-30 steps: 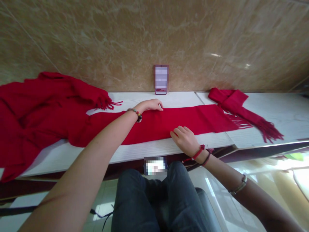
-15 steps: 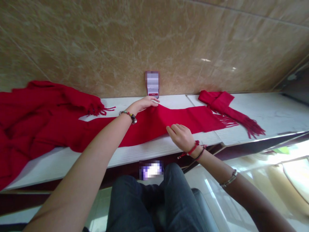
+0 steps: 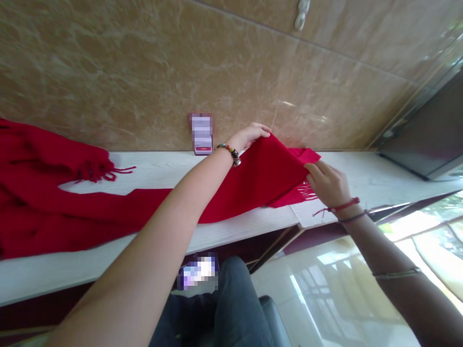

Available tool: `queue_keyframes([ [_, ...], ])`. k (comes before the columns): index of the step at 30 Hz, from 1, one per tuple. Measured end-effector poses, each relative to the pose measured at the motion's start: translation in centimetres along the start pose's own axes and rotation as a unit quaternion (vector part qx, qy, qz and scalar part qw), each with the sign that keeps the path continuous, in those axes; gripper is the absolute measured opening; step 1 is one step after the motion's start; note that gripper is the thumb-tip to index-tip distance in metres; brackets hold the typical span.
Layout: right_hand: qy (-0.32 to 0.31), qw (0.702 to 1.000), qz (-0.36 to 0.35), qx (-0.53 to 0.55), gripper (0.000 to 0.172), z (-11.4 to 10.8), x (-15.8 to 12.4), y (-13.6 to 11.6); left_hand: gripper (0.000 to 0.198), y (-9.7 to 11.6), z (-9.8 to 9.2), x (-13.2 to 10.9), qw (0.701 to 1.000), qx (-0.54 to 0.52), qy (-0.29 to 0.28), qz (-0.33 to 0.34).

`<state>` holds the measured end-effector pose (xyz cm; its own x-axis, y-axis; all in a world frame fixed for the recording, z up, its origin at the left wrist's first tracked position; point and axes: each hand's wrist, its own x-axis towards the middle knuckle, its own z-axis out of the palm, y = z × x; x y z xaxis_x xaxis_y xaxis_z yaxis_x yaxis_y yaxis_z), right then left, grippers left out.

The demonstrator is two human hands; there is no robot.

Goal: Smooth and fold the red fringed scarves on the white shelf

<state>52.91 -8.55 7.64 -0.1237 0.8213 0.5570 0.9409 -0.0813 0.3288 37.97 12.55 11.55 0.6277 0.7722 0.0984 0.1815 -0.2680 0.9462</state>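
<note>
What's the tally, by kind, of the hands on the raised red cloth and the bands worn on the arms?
Hands on the red cloth, left hand and right hand: 2
Beaded bracelet: 1
Cord bracelets, red cord and dark cord: 2
Metallic-looking bangle: 1
Total: 6

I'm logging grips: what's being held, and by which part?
A long red cloth scarf: left hand pinching its far edge, right hand its near edge.

Single view, head-worn; it looked forward and steeply down from above the person's legs point(image 3: 233, 294). Range was close: left hand point(image 3: 252, 135) and right hand point(image 3: 328, 183) fell right of centre. The bench point(image 3: 159, 168) crossed mid-view; the wall point(image 3: 144, 62) behind it filled the upper part.
</note>
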Motion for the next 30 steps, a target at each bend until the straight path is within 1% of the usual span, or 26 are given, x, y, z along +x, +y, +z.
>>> queue_keyframes([
  [2, -0.037, 0.999, 0.016, -0.001, 0.031, 2.1, -1.5, 1.3, 0.036, -0.8, 2.7, 1.5, 0.996, 0.084, 0.000, -0.007],
  [3, -0.055, 0.998, 0.024, 0.005, 0.032, 3.3, -2.2, 1.8, 0.034, -1.5, 4.0, 2.3, 0.991, 0.134, -0.001, 0.000],
  [6, -0.101, 0.993, 0.050, 0.031, 0.034, 6.4, -4.2, 2.3, 0.029, -4.3, 7.2, 4.1, 0.984, 0.178, -0.007, 0.001],
  [9, -0.120, 0.989, 0.067, 0.060, 0.032, 8.3, -5.5, 2.3, 0.025, -7.2, 9.2, 5.4, 0.976, 0.217, -0.018, 0.003],
  [12, -0.125, 0.986, 0.071, 0.080, 0.033, 9.0, -6.1, 2.3, 0.023, -9.0, 10.3, 6.2, 0.966, 0.257, -0.031, 0.015],
  [16, -0.146, 0.982, 0.073, 0.095, 0.035, 8.7, -6.2, 2.6, 0.030, -9.9, 10.9, 6.4, 0.955, 0.291, -0.037, 0.037],
  [18, -0.159, 0.977, 0.057, 0.131, 0.037, 8.5, -5.9, 3.0, 0.031, -10.1, 10.8, 6.3, 0.948, 0.310, -0.043, 0.053],
  [21, -0.192, 0.955, 0.004, 0.225, 0.043, 8.3, -4.5, 3.9, 0.034, -10.6, 10.2, 5.7, 0.921, 0.360, -0.089, 0.121],
  [22, -0.207, 0.946, 0.003, 0.249, 0.044, 8.4, -3.8, 4.1, 0.035, -10.8, 10.0, 5.4, 0.912, 0.369, -0.103, 0.144],
  [24, -0.220, 0.936, 0.047, 0.269, 0.045, 8.5, -2.3, 4.1, 0.034, -11.2, 9.6, 4.6, 0.908, 0.370, -0.107, 0.164],
  [26, -0.225, 0.934, 0.103, 0.259, 0.046, 8.7, -0.8, 3.3, 0.033, -11.6, 9.1, 3.7, 0.910, 0.368, -0.091, 0.166],
  [27, -0.225, 0.935, 0.119, 0.249, 0.046, 9.0, -0.2, 2.8, 0.032, -11.7, 8.9, 3.2, 0.910, 0.370, -0.085, 0.168],
  [28, -0.224, 0.937, 0.122, 0.238, 0.045, 9.3, 0.4, 2.1, 0.031, -11.9, 8.6, 2.8, 0.908, 0.374, -0.080, 0.172],
  [30, -0.207, 0.947, 0.101, 0.225, 0.045, 10.0, 1.1, 0.6, 0.032, -12.2, 7.8, 2.0, 0.903, 0.381, -0.074, 0.182],
])
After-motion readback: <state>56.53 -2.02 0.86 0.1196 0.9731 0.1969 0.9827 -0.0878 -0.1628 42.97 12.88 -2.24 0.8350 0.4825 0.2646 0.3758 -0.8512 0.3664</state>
